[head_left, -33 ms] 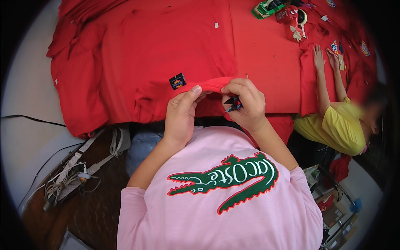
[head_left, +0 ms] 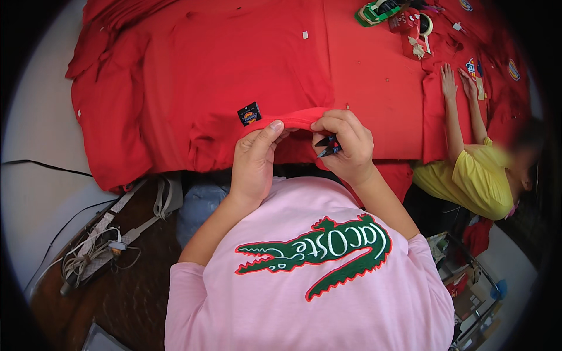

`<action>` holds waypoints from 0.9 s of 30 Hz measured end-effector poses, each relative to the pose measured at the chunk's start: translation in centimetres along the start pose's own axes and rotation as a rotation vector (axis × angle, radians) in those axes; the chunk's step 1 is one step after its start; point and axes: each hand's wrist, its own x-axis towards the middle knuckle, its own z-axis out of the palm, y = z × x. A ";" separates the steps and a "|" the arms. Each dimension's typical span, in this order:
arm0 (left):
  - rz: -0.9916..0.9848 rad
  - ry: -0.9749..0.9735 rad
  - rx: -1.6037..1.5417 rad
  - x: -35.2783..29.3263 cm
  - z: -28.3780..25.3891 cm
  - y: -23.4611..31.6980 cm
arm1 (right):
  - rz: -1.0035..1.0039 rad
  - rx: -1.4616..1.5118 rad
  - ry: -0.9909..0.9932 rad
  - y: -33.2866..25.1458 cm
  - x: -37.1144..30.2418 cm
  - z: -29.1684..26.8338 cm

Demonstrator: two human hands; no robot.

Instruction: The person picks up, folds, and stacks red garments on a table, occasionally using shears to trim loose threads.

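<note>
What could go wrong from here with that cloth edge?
The small, dark, pointed snips in the right hand sit just below the folded red cloth edge, so a slip might nick it. Their tips point toward the bare left hand, which could get pricked if the two hands come together.

- Black square label point(head_left: 249, 114) on the red garment point(head_left: 252, 64): pale lettering plus an orange-and-yellow emblem.
- Pink shirt point(head_left: 275, 316): large white script lettering point(head_left: 336, 241) across a green crocodile point(head_left: 351, 266), upside down from this view.
- Red cloth at right point(head_left: 497, 111): two multicoloured emblems, a rounded one point(head_left: 513, 69) and a partly hidden one point(head_left: 470, 68).
- Red container point(head_left: 400, 23), upper right: light print, too small to read.
</note>
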 end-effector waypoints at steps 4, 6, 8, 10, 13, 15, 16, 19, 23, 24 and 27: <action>0.055 0.024 0.002 -0.2 0.8 0.3 | -0.020 -0.009 -0.007 0.3 0.2 -0.2; 0.059 0.024 -0.014 -0.2 0.9 0.2 | -0.025 0.003 -0.009 0.4 0.3 -0.3; 0.059 0.031 -0.036 -0.2 0.9 0.0 | -0.022 0.017 -0.016 0.4 0.5 -0.4; 0.058 0.039 -0.051 -0.2 0.9 -0.2 | -0.012 0.034 -0.027 0.3 0.6 -0.6; 0.060 0.037 -0.059 -0.3 0.9 -0.2 | -0.035 0.026 -0.021 0.5 0.7 -0.6; 0.057 0.024 -0.056 -0.3 1.2 0.1 | -0.021 0.041 -0.022 0.5 0.8 -0.7; 0.049 0.033 -0.054 -0.4 1.2 0.2 | -0.014 0.048 -0.022 0.5 0.8 -0.8; 0.076 0.118 0.093 -0.5 1.0 -0.1 | 0.010 0.048 -0.045 1.0 0.6 -1.4; 0.336 0.194 0.822 0.5 -0.1 0.7 | 0.424 -0.128 -0.189 2.6 -0.3 -3.1; 0.538 0.091 1.229 1.3 0.0 2.3 | 0.383 -0.234 -0.211 3.9 -1.0 -3.5; 0.015 0.143 1.907 2.2 -5.1 3.3 | 0.443 -0.312 -0.224 5.0 -0.4 -6.5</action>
